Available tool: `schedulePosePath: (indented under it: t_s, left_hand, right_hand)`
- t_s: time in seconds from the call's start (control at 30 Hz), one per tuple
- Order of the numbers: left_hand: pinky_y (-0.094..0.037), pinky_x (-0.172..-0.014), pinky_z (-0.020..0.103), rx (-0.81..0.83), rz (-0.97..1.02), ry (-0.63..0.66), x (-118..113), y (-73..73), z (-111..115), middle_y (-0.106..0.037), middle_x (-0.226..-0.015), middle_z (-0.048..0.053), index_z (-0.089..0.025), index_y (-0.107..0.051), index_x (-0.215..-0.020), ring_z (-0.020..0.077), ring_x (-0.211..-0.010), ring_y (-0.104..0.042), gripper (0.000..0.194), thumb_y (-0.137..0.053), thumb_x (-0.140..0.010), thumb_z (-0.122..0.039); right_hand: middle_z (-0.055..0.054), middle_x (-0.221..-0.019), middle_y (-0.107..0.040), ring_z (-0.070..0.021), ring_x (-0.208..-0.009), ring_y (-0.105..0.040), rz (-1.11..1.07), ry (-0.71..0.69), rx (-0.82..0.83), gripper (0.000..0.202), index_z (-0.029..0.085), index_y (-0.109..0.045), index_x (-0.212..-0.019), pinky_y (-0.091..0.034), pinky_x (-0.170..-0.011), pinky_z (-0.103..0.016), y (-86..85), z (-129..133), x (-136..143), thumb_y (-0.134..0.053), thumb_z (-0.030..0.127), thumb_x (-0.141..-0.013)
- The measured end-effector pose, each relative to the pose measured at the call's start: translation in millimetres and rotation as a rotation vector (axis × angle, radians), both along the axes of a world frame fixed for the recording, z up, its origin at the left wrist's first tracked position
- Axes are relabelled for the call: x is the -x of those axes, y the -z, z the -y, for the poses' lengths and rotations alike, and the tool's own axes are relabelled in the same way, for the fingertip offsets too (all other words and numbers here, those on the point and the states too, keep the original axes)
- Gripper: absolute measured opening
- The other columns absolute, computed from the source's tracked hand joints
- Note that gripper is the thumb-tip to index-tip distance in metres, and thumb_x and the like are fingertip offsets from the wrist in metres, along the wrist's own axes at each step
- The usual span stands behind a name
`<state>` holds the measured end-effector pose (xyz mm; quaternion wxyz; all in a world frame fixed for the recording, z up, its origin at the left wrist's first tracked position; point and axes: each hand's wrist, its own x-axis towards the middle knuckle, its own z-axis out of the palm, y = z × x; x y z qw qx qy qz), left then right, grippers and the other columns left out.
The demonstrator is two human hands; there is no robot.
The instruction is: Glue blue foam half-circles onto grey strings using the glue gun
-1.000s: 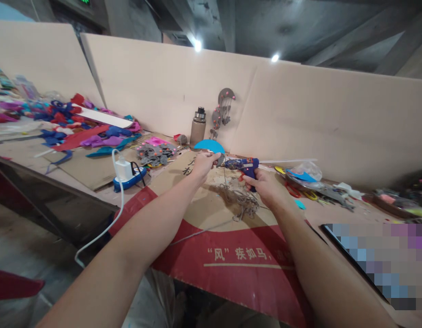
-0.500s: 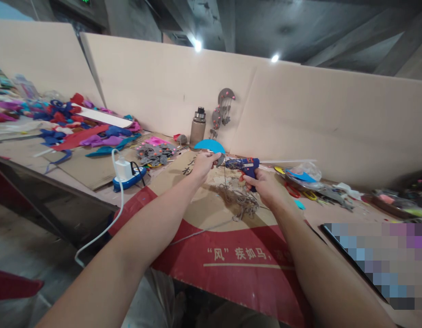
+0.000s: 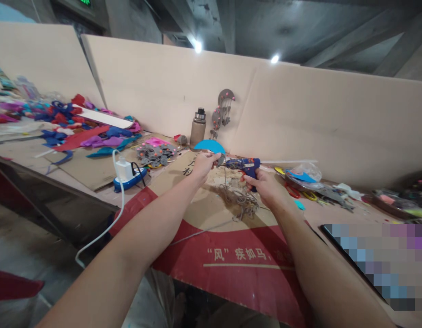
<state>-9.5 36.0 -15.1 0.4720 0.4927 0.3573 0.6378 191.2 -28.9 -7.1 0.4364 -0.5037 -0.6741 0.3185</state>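
My left hand (image 3: 205,166) pinches a blue curved piece (image 3: 211,146) together with a small grey piece (image 3: 221,159) at its lower right end. In my right hand (image 3: 260,181) is a blue glue gun (image 3: 249,166), fingers wrapped round its handle, its nozzle pointing left, close to the grey piece. A grey cord hangs below the held pieces toward a tangle of grey cord (image 3: 246,202) on the red and tan board (image 3: 238,253).
A bottle (image 3: 197,130) stands at the back beside a grey hanging ornament (image 3: 226,98). Left are a blue power strip (image 3: 130,179), grey felt shapes (image 3: 156,154) and coloured scraps. Scissors (image 3: 309,196), a dish (image 3: 301,175) and a pixelated tablet-like object (image 3: 374,264) lie right.
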Motion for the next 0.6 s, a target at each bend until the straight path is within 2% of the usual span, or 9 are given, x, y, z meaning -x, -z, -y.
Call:
schedulePosePath:
  t_s: [0.1, 0.3, 0.6]
  left_hand:
    - [-0.028, -0.051, 0.023, 0.006, -0.008, -0.011, 0.4, -0.4, 0.1, -0.049, -0.054, -0.001, -0.015, -0.054, -0.054, 0.0069, -0.049, -0.04, 0.029, -0.068, -0.074, -0.031]
    - [-0.027, -0.049, 0.023, -0.005, 0.002, 0.001, -0.1, -0.9, 0.4, -0.047, -0.052, -0.002, -0.015, -0.052, -0.052, 0.0066, -0.048, -0.039, 0.031, -0.07, -0.072, -0.033]
    - [-0.028, -0.05, 0.023, 0.011, 0.029, -0.009, 0.5, -2.8, 1.8, -0.049, -0.052, -0.002, -0.015, -0.055, -0.053, 0.0064, -0.049, -0.041, 0.028, -0.068, -0.074, -0.028]
  right_hand:
    - [-0.001, -0.075, -0.061, -0.0126, -0.055, -0.045, -0.05, -0.016, 0.029, 0.019, 0.022, -0.055, -0.085, -0.037, -0.056, -0.028, -1.9, 1.9, 1.0, -0.061, 0.036, -0.073]
    - [-0.001, -0.074, -0.061, -0.0134, -0.057, -0.046, 0.032, 0.009, 0.058, 0.02, 0.023, -0.056, -0.082, -0.038, -0.056, -0.028, -6.4, 5.7, 3.4, -0.062, 0.04, -0.073]
    - [0.0, -0.072, -0.062, -0.0134, -0.055, -0.047, 0.007, 0.028, 0.031, 0.02, 0.024, -0.057, -0.088, -0.039, -0.056, -0.029, -2.3, 0.4, -1.3, -0.063, 0.038, -0.074]
